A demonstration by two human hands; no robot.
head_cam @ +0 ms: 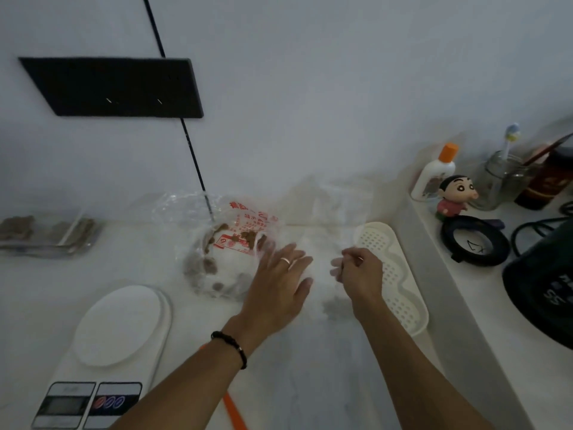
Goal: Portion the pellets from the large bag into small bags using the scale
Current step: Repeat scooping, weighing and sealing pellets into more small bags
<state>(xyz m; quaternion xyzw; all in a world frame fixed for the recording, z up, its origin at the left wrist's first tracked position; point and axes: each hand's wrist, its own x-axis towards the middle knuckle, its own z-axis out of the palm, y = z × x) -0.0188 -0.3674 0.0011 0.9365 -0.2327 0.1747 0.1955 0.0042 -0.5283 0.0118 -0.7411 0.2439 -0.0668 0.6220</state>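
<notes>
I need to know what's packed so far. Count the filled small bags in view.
2, side by side at the far left edge of the counter: one bag leftmost, another bag right of it. They blur together; more may be hidden.

A cartoon figurine [455,195] stands beside a white orange-capped bottle [435,173], a perforated tray [390,274] below them.

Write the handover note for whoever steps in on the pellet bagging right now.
Left hand: open, fingers spread flat beside the large bag.
Right hand: pinching a clear small bag, which is hard to make out.
Scale: front left, platform bare.
Filled small bags: far left, by the wall.
Done: some portions bagged.
Left: pellets remain in the large bag; open the small bag, fill and weigh.
</notes>
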